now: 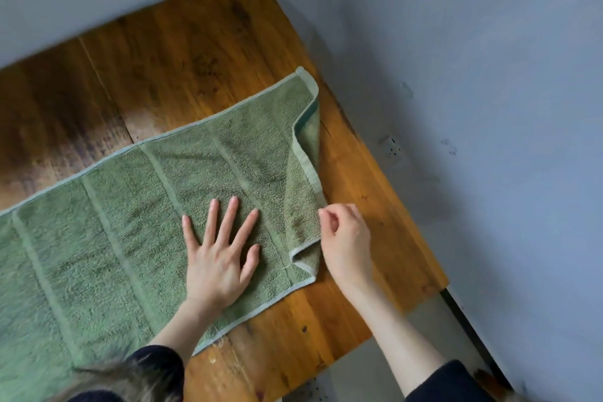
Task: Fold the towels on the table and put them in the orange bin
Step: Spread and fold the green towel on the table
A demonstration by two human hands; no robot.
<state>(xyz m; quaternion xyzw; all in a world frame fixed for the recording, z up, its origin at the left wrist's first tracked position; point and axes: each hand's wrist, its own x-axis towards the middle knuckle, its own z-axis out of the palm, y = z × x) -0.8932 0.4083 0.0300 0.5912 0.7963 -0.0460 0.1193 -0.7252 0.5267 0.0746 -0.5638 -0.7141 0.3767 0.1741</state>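
A green towel (pixel 137 206) lies spread across the wooden table (pixel 182 52), running off the left edge of the view. Its right end is folded back on itself, with a flap (pixel 301 206) turned over. My left hand (pixel 218 258) rests flat on the towel with fingers spread, just left of the flap. My right hand (pixel 346 238) sits at the flap's right edge, its fingers curled and pinching the pale hem of the towel. No orange bin is in view.
The table's right edge (pixel 391 206) runs diagonally close to my right hand, with a grey wall (pixel 489 108) beyond it. A wall socket (pixel 391 147) sits low on the wall. Grey floor (pixel 424 320) shows below the table's corner.
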